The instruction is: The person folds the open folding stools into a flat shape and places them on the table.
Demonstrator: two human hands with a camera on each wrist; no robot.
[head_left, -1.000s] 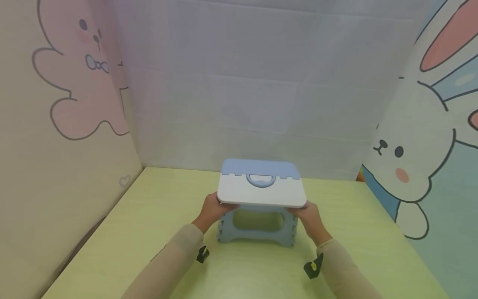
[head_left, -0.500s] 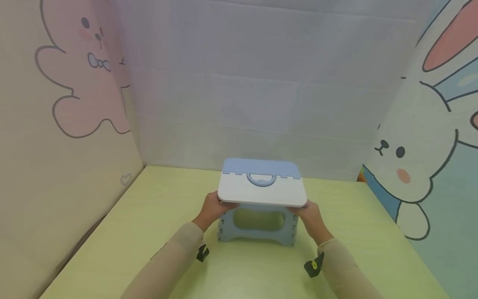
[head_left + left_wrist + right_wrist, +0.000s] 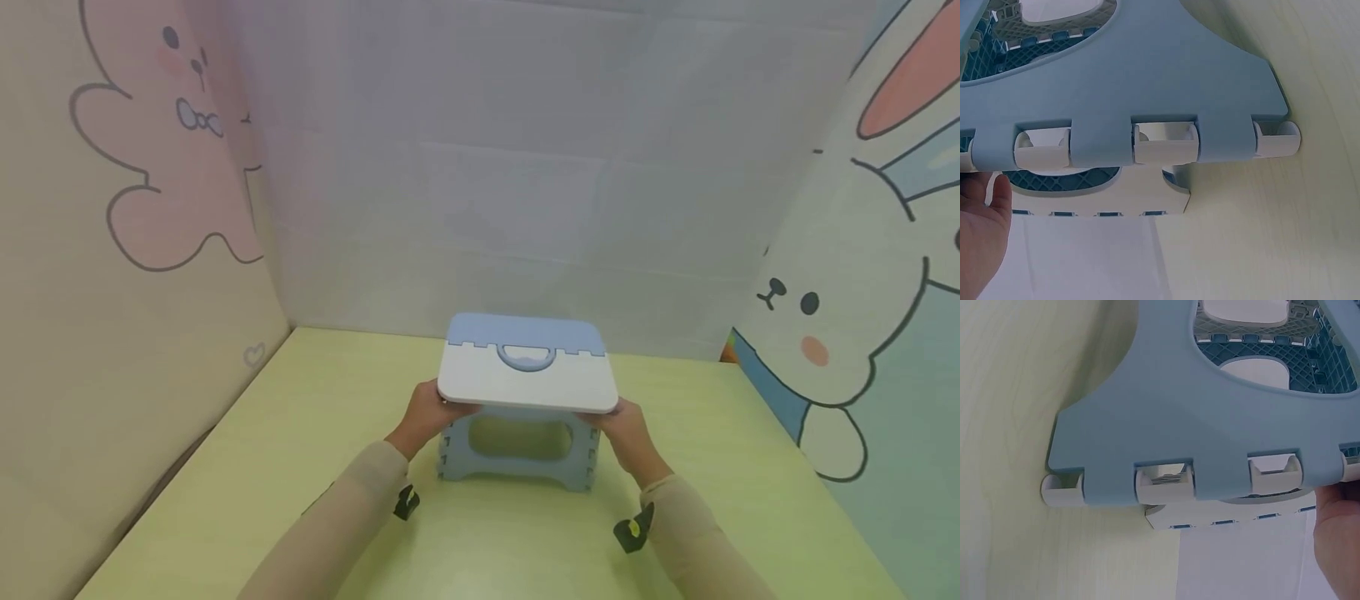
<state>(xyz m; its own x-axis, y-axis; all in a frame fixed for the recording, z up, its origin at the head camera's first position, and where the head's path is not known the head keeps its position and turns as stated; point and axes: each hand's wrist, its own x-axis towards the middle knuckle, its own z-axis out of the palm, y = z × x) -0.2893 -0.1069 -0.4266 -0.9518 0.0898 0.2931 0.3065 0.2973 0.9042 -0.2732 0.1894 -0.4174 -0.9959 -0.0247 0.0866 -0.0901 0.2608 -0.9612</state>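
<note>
An unfolded folding step stool (image 3: pixel 525 387) with a blue and white top and a carry handle stands upright on the table. My left hand (image 3: pixel 426 417) grips the left side of its top, with the fingers partly hidden beneath the edge. On the opposite side my right hand (image 3: pixel 624 432) holds the top in the same way. The left wrist view shows the stool's blue leg panel (image 3: pixel 1166 75) and white hinge pieces, with part of the left hand (image 3: pixel 985 231) at the left edge. In the right wrist view the right hand (image 3: pixel 1338 531) touches the stool's side.
The stool stands on a pale yellow-green table (image 3: pixel 300 400). Behind it hangs a white cloth wall (image 3: pixel 495 183). Side walls carry a pink cartoon animal (image 3: pixel 180 167) at left and a white rabbit (image 3: pixel 840 308) at right. Black straps (image 3: pixel 633 529) sit by the sleeves.
The head view has shifted very slightly. Both hands keep their hold, and the stool stays in the same place.
</note>
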